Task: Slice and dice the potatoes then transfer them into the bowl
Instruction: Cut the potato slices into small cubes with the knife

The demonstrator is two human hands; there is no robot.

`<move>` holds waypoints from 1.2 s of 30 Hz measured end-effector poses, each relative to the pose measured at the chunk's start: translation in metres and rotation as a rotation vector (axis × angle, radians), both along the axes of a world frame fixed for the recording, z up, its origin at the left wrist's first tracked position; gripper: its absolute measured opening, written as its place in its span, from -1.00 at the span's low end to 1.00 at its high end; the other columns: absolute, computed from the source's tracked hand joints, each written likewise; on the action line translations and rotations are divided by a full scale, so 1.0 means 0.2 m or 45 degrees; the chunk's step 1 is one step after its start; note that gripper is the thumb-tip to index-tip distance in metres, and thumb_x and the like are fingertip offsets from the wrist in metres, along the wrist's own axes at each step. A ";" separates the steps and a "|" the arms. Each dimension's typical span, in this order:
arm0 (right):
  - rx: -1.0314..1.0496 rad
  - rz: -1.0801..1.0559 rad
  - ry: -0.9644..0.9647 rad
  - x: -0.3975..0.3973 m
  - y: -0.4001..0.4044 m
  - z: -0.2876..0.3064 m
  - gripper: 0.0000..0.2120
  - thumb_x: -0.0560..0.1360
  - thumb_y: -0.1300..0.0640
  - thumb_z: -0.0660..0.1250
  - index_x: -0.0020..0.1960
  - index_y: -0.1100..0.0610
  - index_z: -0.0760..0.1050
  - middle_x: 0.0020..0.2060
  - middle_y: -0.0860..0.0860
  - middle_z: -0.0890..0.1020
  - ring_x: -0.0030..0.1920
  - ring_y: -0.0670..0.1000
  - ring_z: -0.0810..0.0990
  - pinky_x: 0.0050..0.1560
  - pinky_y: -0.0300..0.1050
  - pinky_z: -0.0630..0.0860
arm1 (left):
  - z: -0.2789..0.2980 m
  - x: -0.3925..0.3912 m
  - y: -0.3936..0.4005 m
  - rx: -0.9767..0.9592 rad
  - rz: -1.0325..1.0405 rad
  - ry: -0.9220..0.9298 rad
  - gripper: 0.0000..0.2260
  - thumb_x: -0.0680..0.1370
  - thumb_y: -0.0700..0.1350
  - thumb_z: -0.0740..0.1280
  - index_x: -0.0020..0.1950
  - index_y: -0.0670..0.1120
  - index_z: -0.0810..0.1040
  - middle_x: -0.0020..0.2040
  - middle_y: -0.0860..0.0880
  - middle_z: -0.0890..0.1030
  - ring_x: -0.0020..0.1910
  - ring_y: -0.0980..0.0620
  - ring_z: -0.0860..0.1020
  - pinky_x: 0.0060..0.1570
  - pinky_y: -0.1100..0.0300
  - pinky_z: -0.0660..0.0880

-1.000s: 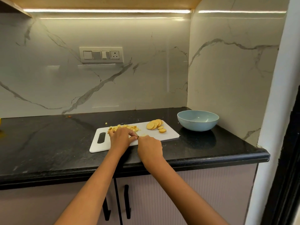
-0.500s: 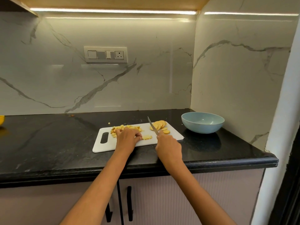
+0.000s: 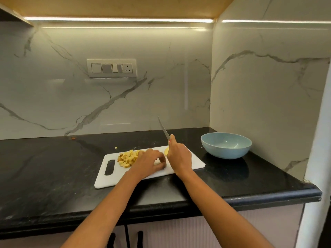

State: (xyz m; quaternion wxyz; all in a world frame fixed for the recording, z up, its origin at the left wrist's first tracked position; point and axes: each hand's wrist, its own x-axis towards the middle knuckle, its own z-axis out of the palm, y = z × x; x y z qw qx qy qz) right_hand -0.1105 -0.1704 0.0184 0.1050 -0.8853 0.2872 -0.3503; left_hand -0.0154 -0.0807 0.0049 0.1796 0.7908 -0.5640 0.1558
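A white cutting board (image 3: 196, 163) lies on the black counter. A heap of diced potato (image 3: 128, 157) sits on its left part. My left hand (image 3: 149, 161) rests on the board with fingers curled over potato slices that are mostly hidden. My right hand (image 3: 179, 154) grips a knife (image 3: 163, 129), its blade raised and pointing up and away. A bit of a round potato slice (image 3: 166, 151) shows beside that hand; the other slices are hidden behind it. The light blue bowl (image 3: 226, 144) stands to the right of the board with nothing in it.
The black counter (image 3: 53, 167) ends at a front edge near me and at a marble wall on the right, just behind the bowl. A stray potato bit (image 3: 116, 147) lies behind the board. A switch panel (image 3: 111, 68) is on the back wall.
My right hand has lifted the knife from the board and moved it right, over the round slices. My left hand stayed on the board beside the diced heap.
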 end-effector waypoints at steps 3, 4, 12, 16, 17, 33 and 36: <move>-0.033 -0.010 -0.018 0.04 -0.07 0.02 -0.58 0.66 0.13 -0.04 0.51 0.13 0.08 -0.12 0.13 0.64 -0.15 0.12 0.62 -0.22 -0.07 0.45 | 0.00 0.08 0.02 -0.092 0.061 -0.220 -0.86 0.54 -0.02 0.25 0.01 -0.01 0.55 0.01 0.07 0.57 0.05 0.03 0.45 -0.04 0.13 0.26; -0.045 -0.005 -0.025 0.05 -0.08 0.03 -0.57 0.67 0.13 -0.03 0.52 0.13 0.06 -0.15 0.13 0.64 -0.19 0.10 0.62 -0.22 -0.07 0.48 | 0.00 0.11 0.02 -0.163 0.080 -0.276 -0.89 0.53 -0.08 0.28 0.00 -0.03 0.57 0.00 0.04 0.58 0.05 -0.02 0.47 -0.06 0.12 0.25; -0.048 -0.006 -0.140 0.04 -0.14 0.04 -0.56 0.66 0.07 -0.04 0.52 0.12 0.06 -0.27 0.07 0.58 -0.38 -0.07 0.44 -0.47 -0.33 0.24 | 0.01 0.18 0.08 -0.449 0.262 0.100 -0.80 0.57 -0.18 0.22 0.05 0.02 0.61 0.06 0.06 0.60 0.15 0.00 0.43 0.03 0.12 0.18; -0.076 0.025 -0.220 0.04 -0.14 0.02 -0.55 0.66 0.06 -0.03 0.52 0.10 0.05 -0.37 0.03 0.47 -0.49 -0.11 0.31 -0.48 -0.28 0.23 | 0.00 0.13 0.10 -0.198 0.179 0.179 -0.88 0.47 0.00 0.38 -0.01 0.11 0.64 0.10 0.17 0.57 0.21 0.08 0.35 0.18 0.06 0.18; -0.081 0.035 -0.238 0.05 -0.14 0.02 -0.55 0.66 0.06 -0.02 0.52 0.11 0.06 -0.37 0.03 0.46 -0.51 -0.12 0.28 -0.49 -0.28 0.21 | 0.00 0.13 0.10 -0.167 0.190 0.156 -0.87 0.47 0.00 0.38 0.00 0.11 0.63 0.12 0.17 0.56 0.22 0.08 0.34 0.19 0.05 0.17; 0.301 -0.011 -0.866 0.06 -0.29 0.03 -0.61 0.64 0.11 0.07 0.44 0.20 0.27 -0.23 0.16 0.65 -0.34 -0.02 0.51 -0.32 -0.15 0.48 | 0.00 0.08 -0.01 -0.126 0.295 -0.081 -0.84 0.54 -0.06 0.28 0.07 0.11 0.59 0.19 0.15 0.54 0.24 0.10 0.35 0.21 0.08 0.13; 0.254 -0.004 -0.843 0.07 -0.32 0.03 -0.60 0.64 0.11 0.07 0.44 0.20 0.26 -0.32 0.15 0.61 -0.43 -0.11 0.41 -0.42 -0.30 0.37 | 0.01 0.09 -0.01 -0.263 0.346 0.007 -0.75 0.57 -0.20 0.21 0.08 0.07 0.60 0.19 0.11 0.55 0.24 0.08 0.37 0.21 0.11 0.13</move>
